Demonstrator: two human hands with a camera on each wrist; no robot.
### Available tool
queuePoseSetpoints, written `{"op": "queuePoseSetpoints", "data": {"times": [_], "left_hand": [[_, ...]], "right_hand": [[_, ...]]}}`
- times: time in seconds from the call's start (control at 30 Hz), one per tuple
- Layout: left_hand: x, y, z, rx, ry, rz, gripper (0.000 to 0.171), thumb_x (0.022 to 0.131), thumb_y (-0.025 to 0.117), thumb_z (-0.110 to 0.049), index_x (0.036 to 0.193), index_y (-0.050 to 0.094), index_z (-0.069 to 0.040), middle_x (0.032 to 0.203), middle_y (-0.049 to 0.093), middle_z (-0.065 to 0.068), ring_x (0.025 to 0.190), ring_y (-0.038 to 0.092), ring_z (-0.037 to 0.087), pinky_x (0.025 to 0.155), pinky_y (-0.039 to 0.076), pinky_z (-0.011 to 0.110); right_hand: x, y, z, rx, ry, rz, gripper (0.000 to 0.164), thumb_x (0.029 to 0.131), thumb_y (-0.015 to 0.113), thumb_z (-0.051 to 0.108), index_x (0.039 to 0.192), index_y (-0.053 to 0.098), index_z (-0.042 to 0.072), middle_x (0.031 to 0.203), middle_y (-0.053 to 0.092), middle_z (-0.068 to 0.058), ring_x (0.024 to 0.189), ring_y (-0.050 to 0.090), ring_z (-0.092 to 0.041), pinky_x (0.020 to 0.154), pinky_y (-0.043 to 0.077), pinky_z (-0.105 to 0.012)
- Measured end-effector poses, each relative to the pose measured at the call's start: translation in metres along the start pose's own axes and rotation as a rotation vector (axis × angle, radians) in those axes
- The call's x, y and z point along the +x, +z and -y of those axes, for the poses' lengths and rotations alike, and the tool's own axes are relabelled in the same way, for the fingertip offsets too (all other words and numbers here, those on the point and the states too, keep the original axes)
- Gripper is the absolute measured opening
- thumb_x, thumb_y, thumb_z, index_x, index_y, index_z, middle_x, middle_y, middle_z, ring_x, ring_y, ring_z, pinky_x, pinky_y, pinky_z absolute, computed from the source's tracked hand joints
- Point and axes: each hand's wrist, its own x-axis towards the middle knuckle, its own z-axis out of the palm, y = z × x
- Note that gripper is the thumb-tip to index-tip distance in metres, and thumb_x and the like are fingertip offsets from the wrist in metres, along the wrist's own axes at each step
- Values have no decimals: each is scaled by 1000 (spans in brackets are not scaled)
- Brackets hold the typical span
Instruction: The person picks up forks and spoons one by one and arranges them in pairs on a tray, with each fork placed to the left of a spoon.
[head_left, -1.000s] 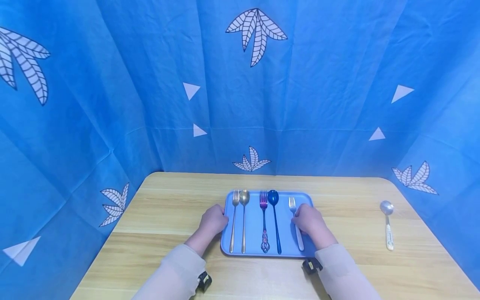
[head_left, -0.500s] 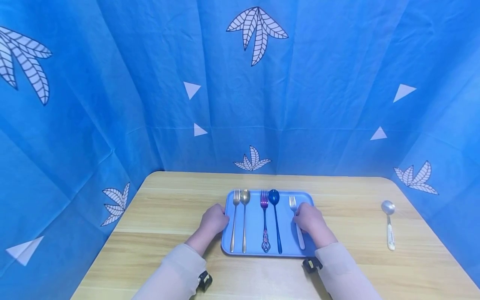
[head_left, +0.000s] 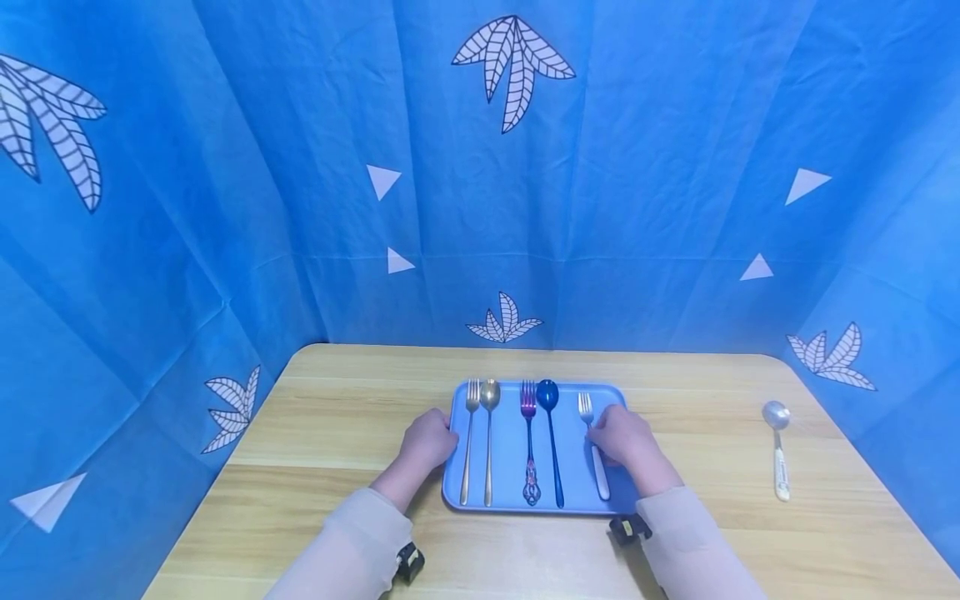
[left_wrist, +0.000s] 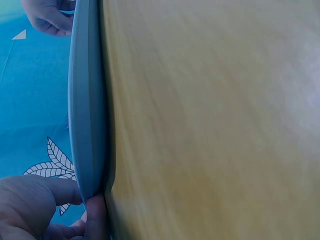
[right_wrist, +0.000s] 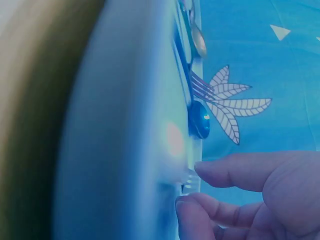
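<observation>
A blue tray (head_left: pixel 510 467) lies on the wooden table. My left hand (head_left: pixel 429 439) grips its left rim; in the left wrist view the thumb and fingers pinch the tray's edge (left_wrist: pixel 89 110). At the tray's right side, my right hand (head_left: pixel 624 435) is beside a small silver fork (head_left: pixel 600 473) with a pale handle. A gap shows between that hand's thumb and index finger in the right wrist view, with the fork's tines (right_wrist: pixel 190 181) behind it. Also on the tray are a gold fork (head_left: pixel 468 450), a gold spoon (head_left: pixel 489 442), a purple fork (head_left: pixel 529 446) and a dark blue spoon (head_left: pixel 553 442).
A silver spoon (head_left: pixel 778 450) with a white patterned handle lies on the table (head_left: pixel 705 450) at the right. Blue curtains (head_left: pixel 637 167) with leaf and triangle prints surround the table's back and sides.
My right hand has shifted slightly to the right, and its fingers have eased away from the silver fork's handle. The left hand and the tray have stayed put.
</observation>
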Motion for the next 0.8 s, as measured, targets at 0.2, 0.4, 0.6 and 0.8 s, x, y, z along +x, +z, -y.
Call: {"op": "queuePoseSetpoints", "data": {"times": [0.2, 0.4, 0.6, 0.8], "left_hand": [[0, 0, 1, 1, -1, 0, 24, 86, 58, -3, 66, 50, -11, 67, 50, 4, 59, 49, 19, 53, 40, 30], [0, 1, 1, 4, -4, 0, 21, 87, 59, -4, 68, 52, -10, 68, 50, 5, 60, 50, 19, 54, 41, 31], [1, 1, 1, 5, -3, 0, 20, 87, 59, -4, 69, 53, -9, 67, 51, 5, 60, 50, 19, 54, 41, 30], [1, 1, 1, 6, -10, 4, 19, 88, 59, -5, 70, 54, -9, 66, 51, 4, 59, 50, 19, 54, 41, 30]], "right_hand": [[-4, -6, -3, -21, 1, 14, 24, 96, 62, 20, 78, 57, 6, 62, 52, -5, 56, 56, -19, 54, 42, -30], [-6, -14, -8, -51, -37, 21, 20, 97, 62, 21, 86, 58, 5, 66, 55, -7, 58, 58, -20, 55, 44, -32], [-9, -27, -13, -50, -81, 12, 19, 96, 62, 19, 88, 59, 2, 65, 54, -7, 58, 56, -19, 55, 47, -33], [-14, -39, -18, -15, -65, 16, 19, 96, 62, 17, 89, 57, 0, 72, 56, -9, 63, 57, -21, 58, 52, -32]]}}
